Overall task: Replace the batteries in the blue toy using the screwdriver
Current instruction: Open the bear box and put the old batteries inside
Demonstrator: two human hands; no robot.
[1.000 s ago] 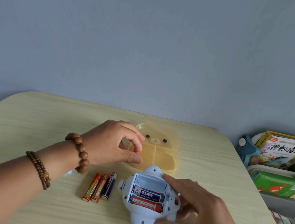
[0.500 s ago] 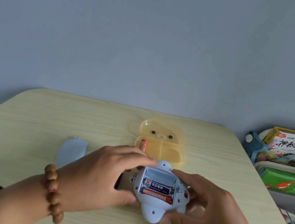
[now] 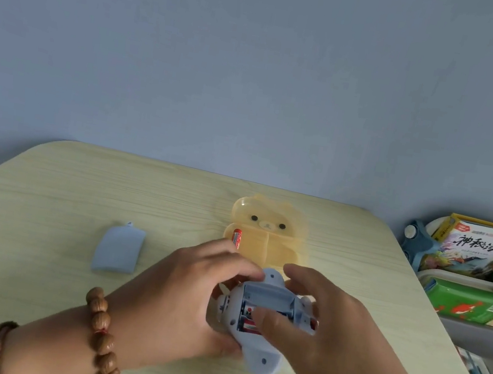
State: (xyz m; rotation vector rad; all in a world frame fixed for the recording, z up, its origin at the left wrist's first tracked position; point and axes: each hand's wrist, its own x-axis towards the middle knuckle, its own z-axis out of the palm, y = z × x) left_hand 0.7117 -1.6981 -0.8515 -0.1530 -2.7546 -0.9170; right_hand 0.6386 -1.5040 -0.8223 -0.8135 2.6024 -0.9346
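Head cam looks down on the blue toy, which sits belly-up near the front edge of the counter, cupped between both hands. The left hand wraps round the toy's left side, fingers curled over its top edge and thumb under its lower edge. The right hand grips the toy's right side, with its thumb lying across the batteries in the open compartment, so only their left ends show. The slot above them looks bare.

Well off to the toy's left, the pale blue battery cover lies flat on the counter. Just behind the toy there's a yellow bear-face box lying open, with one red battery in its left section. Two bead bracelets are on the left wrist. Far right of the toy, off the counter, there's a rack of picture books.
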